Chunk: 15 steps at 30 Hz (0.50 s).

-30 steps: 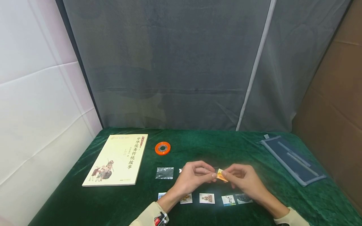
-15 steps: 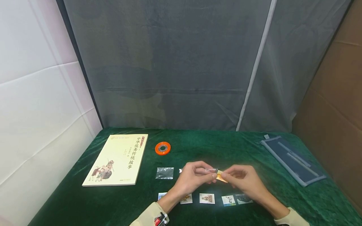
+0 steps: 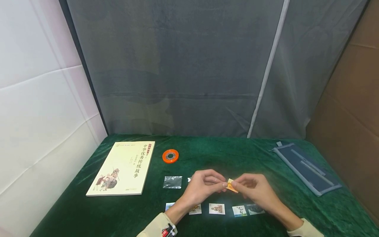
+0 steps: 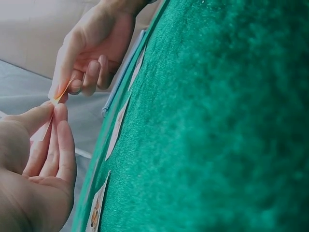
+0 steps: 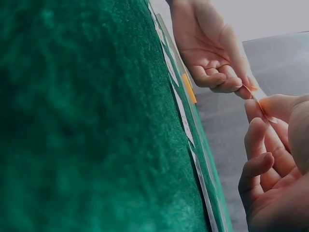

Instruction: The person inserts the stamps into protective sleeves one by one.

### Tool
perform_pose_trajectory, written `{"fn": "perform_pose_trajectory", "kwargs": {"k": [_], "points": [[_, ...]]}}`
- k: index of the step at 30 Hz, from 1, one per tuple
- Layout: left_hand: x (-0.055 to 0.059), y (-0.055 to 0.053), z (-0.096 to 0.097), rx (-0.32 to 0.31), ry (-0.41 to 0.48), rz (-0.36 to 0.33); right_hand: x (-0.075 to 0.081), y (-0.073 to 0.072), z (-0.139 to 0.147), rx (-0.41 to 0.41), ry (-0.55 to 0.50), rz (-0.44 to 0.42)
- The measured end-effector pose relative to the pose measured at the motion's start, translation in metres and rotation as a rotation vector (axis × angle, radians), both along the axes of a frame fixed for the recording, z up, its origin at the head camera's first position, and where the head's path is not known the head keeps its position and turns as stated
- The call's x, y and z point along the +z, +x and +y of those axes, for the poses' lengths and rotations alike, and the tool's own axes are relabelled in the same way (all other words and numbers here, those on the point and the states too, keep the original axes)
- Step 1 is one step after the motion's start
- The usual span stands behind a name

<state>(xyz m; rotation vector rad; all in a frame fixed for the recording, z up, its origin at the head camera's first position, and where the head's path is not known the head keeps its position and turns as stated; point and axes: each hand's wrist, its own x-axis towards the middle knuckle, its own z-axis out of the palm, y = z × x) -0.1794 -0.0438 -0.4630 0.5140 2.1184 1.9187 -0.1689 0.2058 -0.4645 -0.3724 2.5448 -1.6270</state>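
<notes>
Both hands meet over the table's middle in the head view. My right hand (image 3: 257, 188) pinches a small orange-and-yellow stamp (image 3: 231, 187) between thumb and fingers. Opposite it, my left hand (image 3: 204, 184) pinches a clear plastic sleeve (image 4: 41, 132), which shows as a pale sliver below the thumb in the left wrist view. The stamp's left end reaches the left fingertips, where the two pieces overlap; the fingers hide how far one lies in the other. Below the hands lie a stamp with a seated figure (image 3: 216, 208) and a panda stamp (image 3: 239, 211).
A dark sleeved stamp (image 3: 255, 209) lies by the right forearm; others are partly hidden by the left wrist. Beyond them are an empty clear sleeve (image 3: 172, 182) and an orange tape roll (image 3: 170, 156). A book (image 3: 124, 168) lies left, a blue zip pouch (image 3: 306, 168) right.
The stamp has tilted slightly between the fingertips and sits a touch lower. The clear sleeve glinted above the left fingers half a second ago and shows less now. Both hands have barely moved.
</notes>
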Motion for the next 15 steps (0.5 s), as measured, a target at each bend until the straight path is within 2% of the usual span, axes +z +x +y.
{"fn": "perform_pose_trajectory", "kwargs": {"k": [9,15], "points": [[-0.0002,0.0006,-0.0006,-0.010,0.044,-0.038,-0.0018,-0.0002,0.0008,0.028,-0.017,0.005],[-0.0002,0.0014,-0.0006,-0.023,0.049,-0.035,-0.0030,-0.0003,0.0007,0.070,-0.052,0.025]]}}
